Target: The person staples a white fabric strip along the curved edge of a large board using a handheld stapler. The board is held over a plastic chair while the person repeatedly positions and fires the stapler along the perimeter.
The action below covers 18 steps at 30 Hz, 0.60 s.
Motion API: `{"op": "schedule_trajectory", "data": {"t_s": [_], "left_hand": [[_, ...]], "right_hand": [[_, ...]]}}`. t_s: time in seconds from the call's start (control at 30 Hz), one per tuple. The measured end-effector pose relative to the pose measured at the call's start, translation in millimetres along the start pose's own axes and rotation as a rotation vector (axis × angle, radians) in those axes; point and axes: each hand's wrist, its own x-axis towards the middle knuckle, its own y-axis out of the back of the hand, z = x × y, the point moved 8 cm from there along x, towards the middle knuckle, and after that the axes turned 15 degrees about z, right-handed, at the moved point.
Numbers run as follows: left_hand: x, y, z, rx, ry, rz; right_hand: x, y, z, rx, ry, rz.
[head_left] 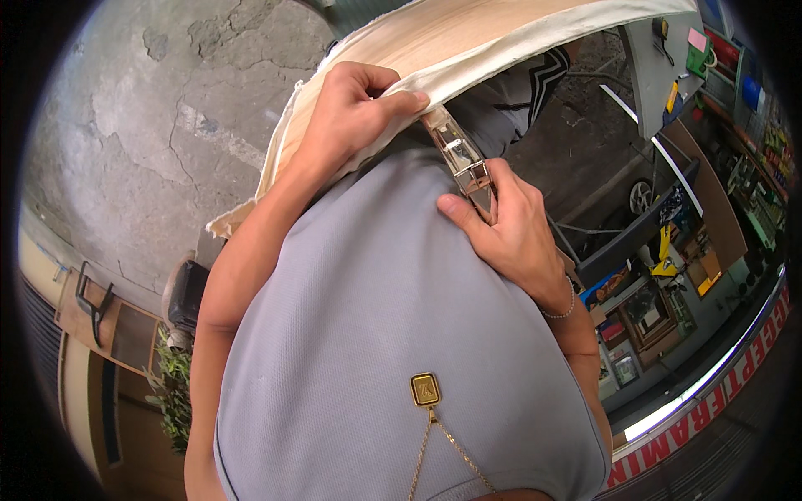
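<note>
A large wooden panel point(393, 54) lies ahead of me, with white cloth point(535, 48) folded along its near edge. My left hand point(355, 104) is closed on that folded edge, its thumb pressing the cloth. In my right hand point(510, 221) is a silver metal staple gun point(458, 154), gripped by its near end. The far end of the staple gun meets the cloth edge just beside my left thumb. Whether it presses on the cloth or only lies against it, I cannot tell.
Cracked concrete floor point(175, 125) spreads to the left. A black chair part point(188, 294) and a plant point(174, 392) stand lower left. At right are a grey board point(656, 71), a brown panel point(710, 188), a small wheel point(642, 196) and cluttered shelves with frames point(647, 313).
</note>
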Motion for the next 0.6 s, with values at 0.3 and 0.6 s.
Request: {"op": "schedule_trajectory", "data": {"t_s": [0.3, 0.6], "left_hand": [[0, -2, -3, -0.023, 0.012, 0.008], [0, -4, -7, -0.010, 0.010, -0.016]], "right_hand": [[3, 1, 1, -0.046, -0.026, -0.020], [11, -2, 3, -0.067, 0.102, 0.083]]}}
